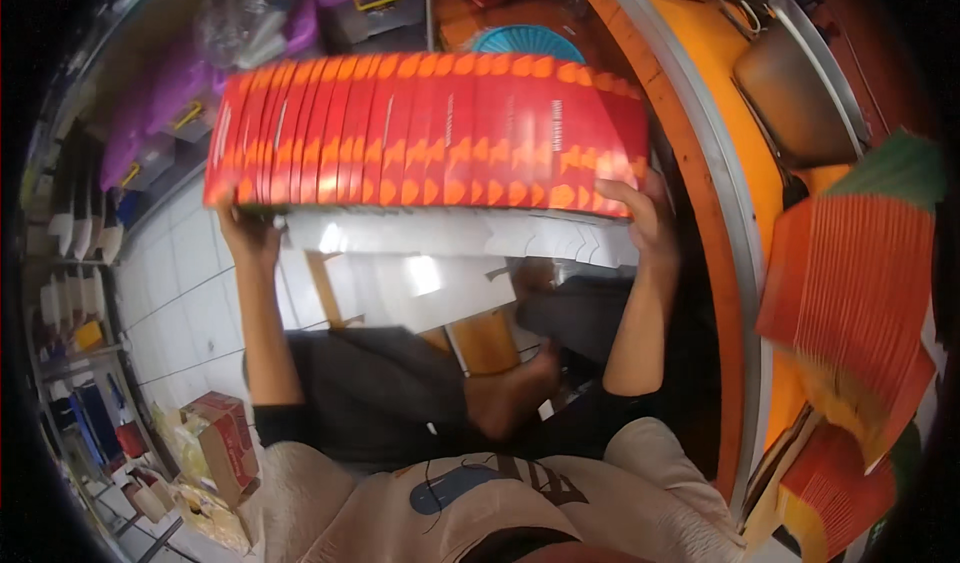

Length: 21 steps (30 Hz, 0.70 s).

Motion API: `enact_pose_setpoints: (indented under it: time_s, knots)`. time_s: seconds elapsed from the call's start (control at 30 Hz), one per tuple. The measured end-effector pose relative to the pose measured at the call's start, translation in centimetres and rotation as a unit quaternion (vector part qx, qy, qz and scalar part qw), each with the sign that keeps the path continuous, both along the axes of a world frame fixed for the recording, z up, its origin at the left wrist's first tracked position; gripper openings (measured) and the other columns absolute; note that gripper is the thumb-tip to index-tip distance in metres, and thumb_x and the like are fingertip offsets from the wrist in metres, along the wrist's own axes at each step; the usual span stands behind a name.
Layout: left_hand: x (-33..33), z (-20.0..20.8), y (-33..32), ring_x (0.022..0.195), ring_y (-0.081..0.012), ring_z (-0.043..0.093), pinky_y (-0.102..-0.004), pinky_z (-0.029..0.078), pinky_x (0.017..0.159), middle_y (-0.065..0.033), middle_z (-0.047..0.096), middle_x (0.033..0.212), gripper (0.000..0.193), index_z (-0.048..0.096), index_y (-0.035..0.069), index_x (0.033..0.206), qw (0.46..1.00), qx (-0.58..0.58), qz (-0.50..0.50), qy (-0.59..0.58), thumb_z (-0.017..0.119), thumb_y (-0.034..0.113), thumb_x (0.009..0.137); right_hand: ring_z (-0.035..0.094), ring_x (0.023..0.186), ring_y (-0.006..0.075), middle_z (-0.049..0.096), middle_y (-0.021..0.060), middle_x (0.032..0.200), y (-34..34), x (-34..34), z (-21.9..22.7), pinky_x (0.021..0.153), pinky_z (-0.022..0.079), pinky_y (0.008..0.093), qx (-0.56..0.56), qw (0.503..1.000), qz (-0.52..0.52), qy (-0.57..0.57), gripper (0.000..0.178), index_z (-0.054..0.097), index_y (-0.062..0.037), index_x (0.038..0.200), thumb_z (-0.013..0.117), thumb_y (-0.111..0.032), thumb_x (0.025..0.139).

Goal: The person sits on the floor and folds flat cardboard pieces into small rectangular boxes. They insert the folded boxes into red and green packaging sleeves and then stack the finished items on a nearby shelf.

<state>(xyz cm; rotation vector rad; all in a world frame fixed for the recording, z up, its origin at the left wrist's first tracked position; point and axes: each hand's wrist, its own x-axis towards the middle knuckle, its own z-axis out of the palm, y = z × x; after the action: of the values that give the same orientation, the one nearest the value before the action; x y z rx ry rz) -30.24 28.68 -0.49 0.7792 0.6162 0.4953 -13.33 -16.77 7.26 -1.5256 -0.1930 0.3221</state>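
Observation:
A long fanned stack of red printed card pieces with orange patterned edges spans the space in front of me. The pieces overlap in a row, and white layers show along its near underside. My left hand grips the near left corner, its fingers partly hidden beneath. At the near right end, my right hand is closed round the stack, with fingers lying over the red face. Both hands hold it raised above my crossed legs. Below it, a white sheet or board lies over the floor.
An orange shelf edge curves along my right, bearing more red-orange stacks and a metal pan-like vessel. Purple-lidded bins stand at the far left. A turquoise basket sits behind the stack. A cardboard box is low left.

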Motion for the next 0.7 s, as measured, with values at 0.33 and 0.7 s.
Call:
enact_pose_setpoints:
  time_s: [0.33,0.7]
  knots:
    - [-11.8,-6.6,0.5,0.088,-0.0288,0.051,-0.0550,0.038,0.079,-0.0105,0.055,0.093,0.043,0.052,0.013,0.101,0.993,-0.057,0.079,0.064,0.060,0.042,0.069,0.060,0.090,0.0134,0.064,0.0056,0.099,7.5,0.9,-10.0,0.081,0.045,0.0276,-0.034,0.983,0.137,0.114,0.035,0.058,-0.0016,0.107,0.068,-0.011,0.074]
    - [-11.3,-6.2,0.2,0.104,-0.0369,0.043,-0.0661,0.025,0.089,-0.0197,0.047,0.112,0.041,0.050,0.013,0.095,0.980,-0.143,0.129,0.057,0.060,0.037,0.064,0.065,0.083,0.0160,0.066,0.0104,0.097,8.2,1.0,-9.6,0.074,0.051,0.0302,0.003,0.987,0.045,0.155,0.028,0.059,0.0048,0.105,0.060,-0.016,0.086]
